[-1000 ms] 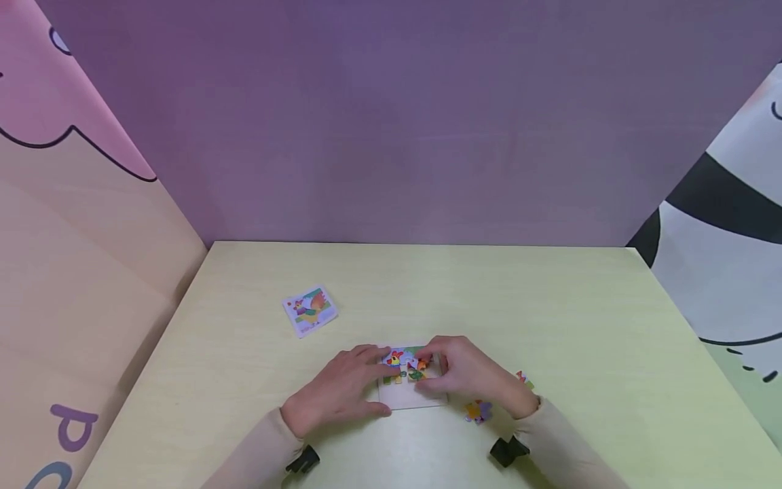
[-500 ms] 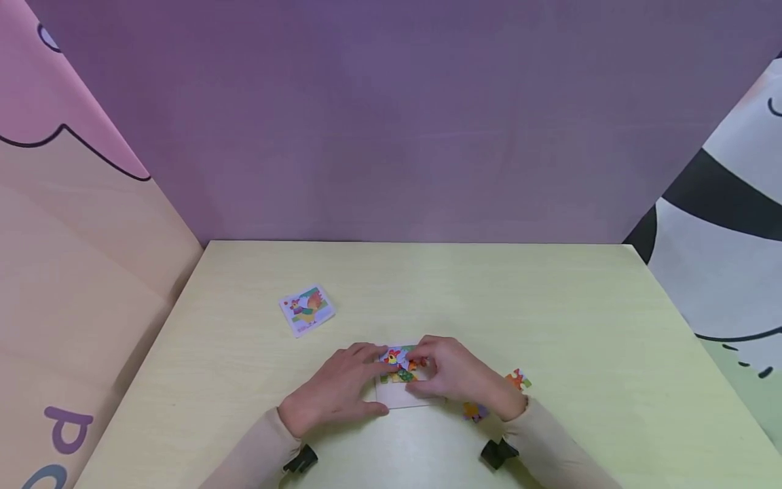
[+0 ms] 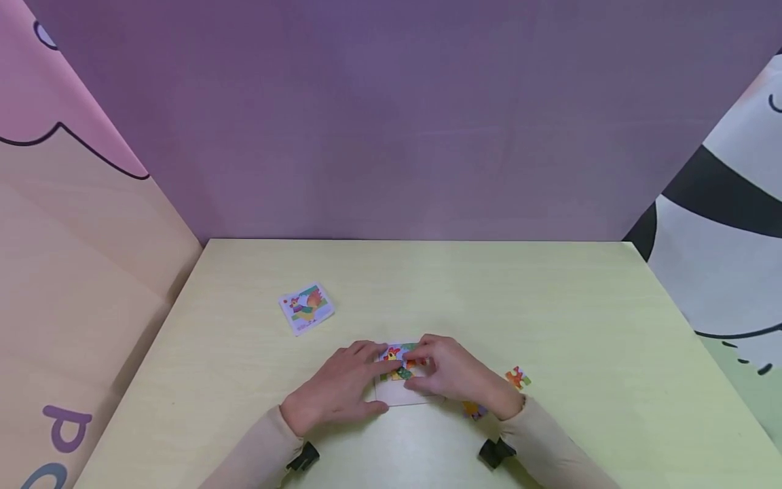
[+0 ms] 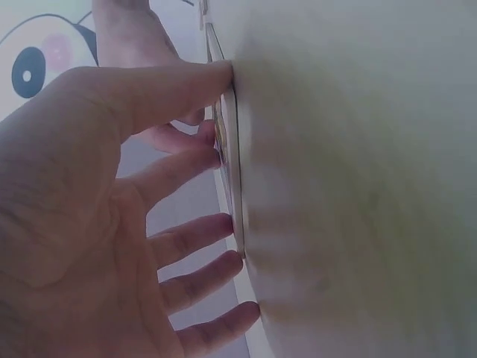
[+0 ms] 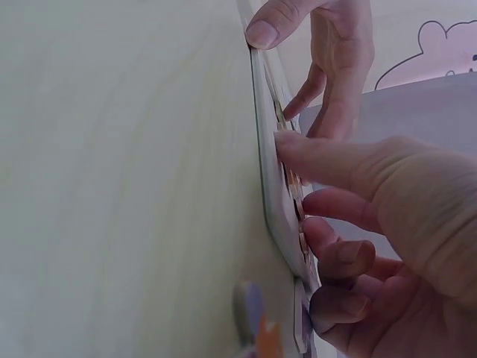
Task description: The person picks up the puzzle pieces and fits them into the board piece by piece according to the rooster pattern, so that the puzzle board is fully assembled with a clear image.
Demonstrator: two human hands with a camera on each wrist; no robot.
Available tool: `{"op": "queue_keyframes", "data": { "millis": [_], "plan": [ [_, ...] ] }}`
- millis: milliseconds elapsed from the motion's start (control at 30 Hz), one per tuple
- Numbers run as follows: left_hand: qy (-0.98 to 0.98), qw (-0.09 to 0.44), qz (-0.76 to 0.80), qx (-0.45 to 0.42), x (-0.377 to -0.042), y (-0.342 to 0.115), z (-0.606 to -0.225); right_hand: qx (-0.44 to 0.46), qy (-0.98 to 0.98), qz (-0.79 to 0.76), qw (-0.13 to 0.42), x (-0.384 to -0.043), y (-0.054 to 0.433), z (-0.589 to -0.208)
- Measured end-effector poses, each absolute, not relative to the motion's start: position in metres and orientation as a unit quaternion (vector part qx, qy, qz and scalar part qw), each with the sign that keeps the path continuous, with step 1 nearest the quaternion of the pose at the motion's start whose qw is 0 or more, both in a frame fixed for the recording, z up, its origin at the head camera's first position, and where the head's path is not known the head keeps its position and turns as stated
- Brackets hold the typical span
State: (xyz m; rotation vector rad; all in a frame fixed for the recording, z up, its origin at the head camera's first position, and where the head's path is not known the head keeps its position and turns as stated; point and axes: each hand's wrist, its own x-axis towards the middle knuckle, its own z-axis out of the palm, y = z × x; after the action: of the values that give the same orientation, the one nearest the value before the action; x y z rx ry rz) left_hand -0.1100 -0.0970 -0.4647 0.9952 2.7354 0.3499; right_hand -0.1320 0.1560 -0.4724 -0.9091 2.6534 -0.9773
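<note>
A pale puzzle board (image 3: pixel 396 396) lies between the hands, with colourful jigsaw pieces (image 3: pixel 401 373) laid in its upper part. My left hand (image 3: pixel 342 386) steadies the board's left side, fingers stretched; in the left wrist view its thumb (image 4: pixel 201 80) touches the board edge. Over the board's right half, my right hand (image 3: pixel 461 370) pinches a jigsaw piece (image 5: pixel 291 181) between thumb and index finger, its other fingers curled. That piece is mostly hidden in the head view. Two loose jigsaw pieces lie to the right, an orange one (image 3: pixel 518 377) and a yellow-purple one (image 3: pixel 473 409) partly behind the right wrist.
A square picture card (image 3: pixel 307 309) lies farther back on the left of the light wooden table (image 3: pixel 550 292). A purple wall (image 3: pixel 391 136) stands behind, with printed panels at both sides. Black clip-like devices sit at both wrists.
My right hand has moved slightly left with its piece, and the gap among the pieces on the board has narrowed. The orange loose piece is now more exposed. My left hand stays nearly still.
</note>
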Motion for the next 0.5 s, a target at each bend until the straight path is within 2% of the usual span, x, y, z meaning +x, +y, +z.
{"op": "queue_keyframes", "data": {
  "millis": [267, 433, 500],
  "plan": [
    [0.93, 0.097, 0.107, 0.339, -0.109, -0.095, -0.465, -0.273, 0.879, -0.372, 0.117, -0.138, 0.168, -0.465],
    [0.931, 0.105, 0.114, 0.332, -0.109, -0.093, -0.464, -0.223, 0.899, -0.369, 0.079, -0.145, 0.197, -0.447],
    [0.931, 0.109, 0.115, 0.329, -0.108, -0.093, -0.463, -0.206, 0.907, -0.359, 0.08, -0.144, 0.206, -0.441]
  ]
}}
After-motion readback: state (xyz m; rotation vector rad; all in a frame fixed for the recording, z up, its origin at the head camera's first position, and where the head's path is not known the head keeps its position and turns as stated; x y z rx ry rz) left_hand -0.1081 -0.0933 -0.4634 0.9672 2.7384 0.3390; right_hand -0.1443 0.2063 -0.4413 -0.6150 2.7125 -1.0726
